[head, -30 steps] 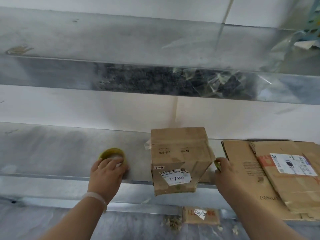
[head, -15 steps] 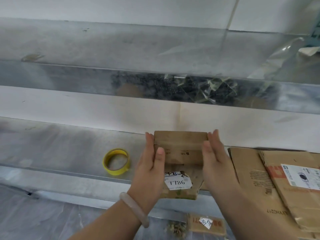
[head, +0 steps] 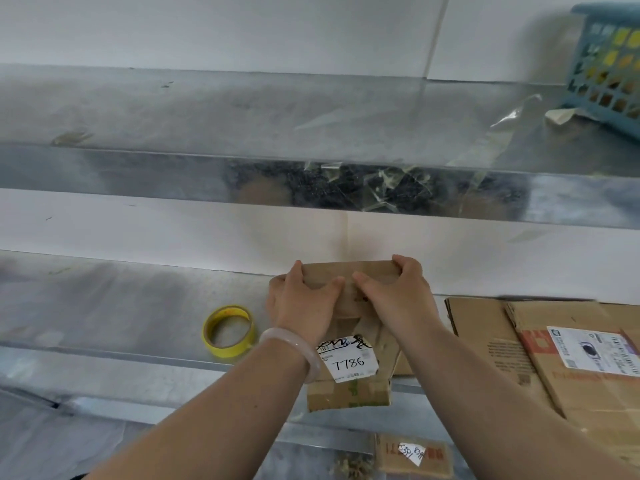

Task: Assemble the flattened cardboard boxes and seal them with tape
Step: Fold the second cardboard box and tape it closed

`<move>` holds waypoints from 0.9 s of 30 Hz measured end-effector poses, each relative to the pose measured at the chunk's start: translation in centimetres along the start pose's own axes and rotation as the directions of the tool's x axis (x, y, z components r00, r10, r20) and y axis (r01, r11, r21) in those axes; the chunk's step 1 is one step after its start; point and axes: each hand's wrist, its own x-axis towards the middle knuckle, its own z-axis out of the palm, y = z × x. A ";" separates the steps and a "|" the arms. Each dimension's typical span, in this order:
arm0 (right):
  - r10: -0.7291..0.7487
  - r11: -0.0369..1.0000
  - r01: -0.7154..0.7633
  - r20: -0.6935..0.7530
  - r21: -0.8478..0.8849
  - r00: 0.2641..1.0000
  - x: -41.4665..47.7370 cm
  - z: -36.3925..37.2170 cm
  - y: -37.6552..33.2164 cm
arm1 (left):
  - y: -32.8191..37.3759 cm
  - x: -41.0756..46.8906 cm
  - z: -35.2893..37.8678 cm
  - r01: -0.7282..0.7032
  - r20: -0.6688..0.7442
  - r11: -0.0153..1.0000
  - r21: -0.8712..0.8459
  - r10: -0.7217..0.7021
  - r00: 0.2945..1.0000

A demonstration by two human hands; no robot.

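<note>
One small box point(head: 349, 393) is already opened up into shape and stands at the front lip of the metal shelf point(head: 121, 306), with a white label point(head: 350, 361) reading 7786 on the face nearest the camera. Both hands are on its top. The left hand point(head: 303, 306) has its fingers hooked over the far left edge and its thumb pressed flat toward the middle. The right hand point(head: 394, 299) mirrors it, with fingers curled over the far right edge and thumb lying inward. The two thumbs nearly meet at the centre line, so both hands are clamped on the box, seemingly pressing its top flaps down and together.

The roll of yellow tape point(head: 229, 331) lies flat on the shelf just left of the box, and neither hand touches it. The hands cover the top seam, so whether any tape is on it yet cannot be told from here.

By the look of things the job is at an early stage: this one box is formed and its closing is under way, but the sealing of this face probably remains to be done. To the right, a stack of flattened cartons point(head: 491, 344) lies overlapping on the shelf, well apart from the tape and none of them folded up, so most of the work is left.
</note>
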 end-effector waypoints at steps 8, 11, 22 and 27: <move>-0.050 0.998 0.048 0.027 0.044 0.998 0.4 -0.3 1.8 | -1.2 0.1 0.5 -0.051 0.038 0.974 -0.219 0.061 0.997; -0.023 0.993 0.013 0.085 0.121 0.996 0.3 -0.5 2.7 | -1.8 -0.1 0.5 -0.010 0.061 0.923 -0.386 0.037 0.997; 0.174 0.846 -0.349 0.411 0.403 0.895 0.5 -1.7 4.0 | -2.2 -0.1 -1.2 0.205 0.344 0.811 -0.547 -0.005 0.939; 0.095 0.838 -0.253 0.326 0.484 0.941 -1.2 -1.7 3.8 | -2.5 -0.7 -1.9 0.151 0.252 0.779 -0.608 0.008 0.968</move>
